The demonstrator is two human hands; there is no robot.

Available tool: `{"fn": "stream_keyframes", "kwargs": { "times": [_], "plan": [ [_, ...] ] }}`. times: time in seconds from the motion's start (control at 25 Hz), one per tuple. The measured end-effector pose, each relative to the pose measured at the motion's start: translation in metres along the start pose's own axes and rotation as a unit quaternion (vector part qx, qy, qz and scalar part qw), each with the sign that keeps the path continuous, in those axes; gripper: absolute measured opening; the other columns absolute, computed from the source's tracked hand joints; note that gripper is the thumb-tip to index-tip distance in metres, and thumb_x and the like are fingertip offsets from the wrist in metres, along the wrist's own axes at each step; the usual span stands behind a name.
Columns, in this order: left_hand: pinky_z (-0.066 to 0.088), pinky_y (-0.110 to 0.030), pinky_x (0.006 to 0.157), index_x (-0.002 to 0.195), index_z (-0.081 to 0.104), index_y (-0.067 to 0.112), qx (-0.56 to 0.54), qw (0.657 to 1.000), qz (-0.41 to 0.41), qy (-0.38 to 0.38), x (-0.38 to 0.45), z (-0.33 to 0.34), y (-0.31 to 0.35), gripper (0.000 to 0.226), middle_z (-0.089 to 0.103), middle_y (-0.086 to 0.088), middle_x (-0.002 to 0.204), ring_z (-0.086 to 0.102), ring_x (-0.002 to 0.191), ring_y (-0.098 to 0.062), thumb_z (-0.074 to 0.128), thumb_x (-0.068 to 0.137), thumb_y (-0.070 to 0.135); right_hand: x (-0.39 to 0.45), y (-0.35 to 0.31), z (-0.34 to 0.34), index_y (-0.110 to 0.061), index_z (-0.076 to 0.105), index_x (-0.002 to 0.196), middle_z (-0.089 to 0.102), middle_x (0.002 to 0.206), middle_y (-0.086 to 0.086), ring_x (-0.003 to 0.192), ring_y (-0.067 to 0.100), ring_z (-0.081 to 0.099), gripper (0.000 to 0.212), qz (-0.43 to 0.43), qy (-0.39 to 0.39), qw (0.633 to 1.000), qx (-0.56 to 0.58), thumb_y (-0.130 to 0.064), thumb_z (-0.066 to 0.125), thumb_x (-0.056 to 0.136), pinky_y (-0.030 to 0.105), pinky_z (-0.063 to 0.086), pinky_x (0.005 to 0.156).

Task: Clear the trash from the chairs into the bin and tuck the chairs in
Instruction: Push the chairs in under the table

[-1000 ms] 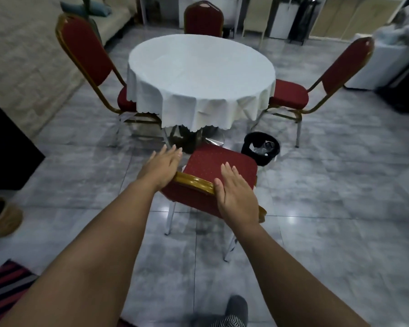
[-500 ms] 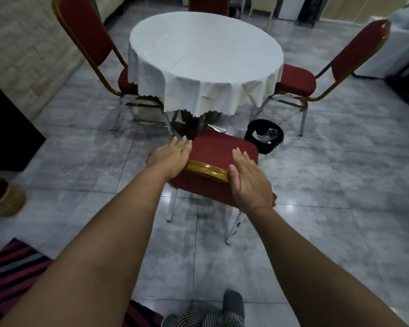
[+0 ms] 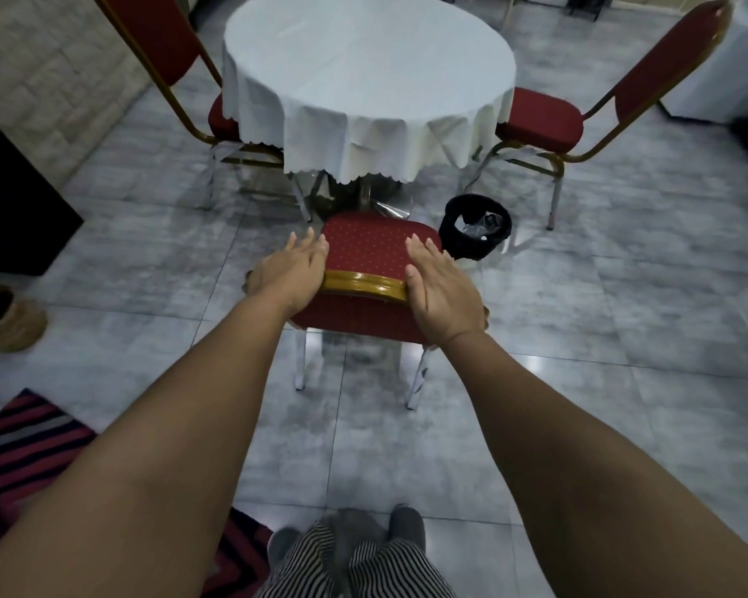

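The near red chair (image 3: 374, 250) with a gold top rail stands in front of me, its seat facing the round white-clothed table (image 3: 363, 66). My left hand (image 3: 290, 274) lies over the left end of the rail and my right hand (image 3: 443, 295) over the right end, fingers stretched forward over the backrest. The seat's front edge sits just short of the tablecloth hem. No trash shows on this seat. A small black bin (image 3: 476, 226) with clear plastic wrappers inside stands on the floor right of the seat.
A second red chair (image 3: 156, 41) stands at the table's left and a third (image 3: 540, 118) at its right, both partly pulled out. A striped rug (image 3: 22, 433) lies near left, beyond it a dark cabinet (image 3: 14, 209) and a brown basket (image 3: 14, 321).
The near chair has slid forward toward the table and turned square to it, with both hands staying on its rail. I have stepped closer behind it.
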State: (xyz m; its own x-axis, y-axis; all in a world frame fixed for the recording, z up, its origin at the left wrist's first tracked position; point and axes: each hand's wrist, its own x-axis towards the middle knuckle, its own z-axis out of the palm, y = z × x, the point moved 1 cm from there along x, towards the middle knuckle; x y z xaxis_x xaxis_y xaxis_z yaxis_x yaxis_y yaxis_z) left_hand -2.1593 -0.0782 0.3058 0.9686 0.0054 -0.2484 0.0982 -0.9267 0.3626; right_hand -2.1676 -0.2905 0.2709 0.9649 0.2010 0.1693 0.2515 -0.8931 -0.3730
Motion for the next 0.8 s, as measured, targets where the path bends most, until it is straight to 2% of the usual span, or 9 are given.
{"fn": "stream_keyframes", "kwargs": {
  "times": [0.16,0.32,0.56,0.8],
  "plan": [
    [0.014,-0.045,0.119,0.155,0.021,0.028,-0.02,0.999,-0.031,0.03,-0.007,0.02,0.025,0.053,0.008,0.009,0.164,0.004,0.152,-0.015,0.008,0.105,0.042,-0.004,0.031,-0.011,-0.015,0.031,0.154,0.032,0.161,0.001,0.151,0.015,0.022,0.07,-0.023,-0.018,1.0,-0.001,-0.046,0.007,0.096,0.033,0.013,0.125],
    [0.013,-0.04,0.12,0.154,0.023,0.027,-0.041,0.997,-0.038,0.058,-0.008,0.034,0.041,0.055,0.012,0.009,0.164,0.003,0.152,-0.013,0.009,0.104,0.043,-0.002,0.053,-0.017,-0.016,0.032,0.154,0.033,0.16,0.001,0.151,0.015,0.022,0.071,-0.036,-0.015,0.999,-0.004,-0.047,0.006,0.095,0.036,0.015,0.124],
    [0.008,-0.038,0.121,0.153,0.029,0.026,-0.052,0.987,-0.049,0.143,0.001,0.045,0.049,0.054,0.019,0.008,0.162,0.006,0.152,-0.015,0.012,0.105,0.044,0.006,0.066,-0.019,-0.019,0.037,0.152,0.033,0.16,0.0,0.151,0.014,0.022,0.069,-0.039,0.0,0.999,-0.004,-0.048,0.01,0.095,0.035,0.014,0.124],
    [0.003,-0.035,0.122,0.153,0.029,0.027,-0.045,0.985,-0.056,0.158,0.036,0.043,0.058,0.054,0.02,0.008,0.162,0.006,0.152,-0.014,0.012,0.105,0.044,0.041,0.083,-0.019,-0.022,0.041,0.15,0.034,0.16,-0.001,0.15,0.014,0.024,0.068,-0.044,0.006,0.999,-0.006,-0.049,0.011,0.095,0.036,0.014,0.124]
  ]
}}
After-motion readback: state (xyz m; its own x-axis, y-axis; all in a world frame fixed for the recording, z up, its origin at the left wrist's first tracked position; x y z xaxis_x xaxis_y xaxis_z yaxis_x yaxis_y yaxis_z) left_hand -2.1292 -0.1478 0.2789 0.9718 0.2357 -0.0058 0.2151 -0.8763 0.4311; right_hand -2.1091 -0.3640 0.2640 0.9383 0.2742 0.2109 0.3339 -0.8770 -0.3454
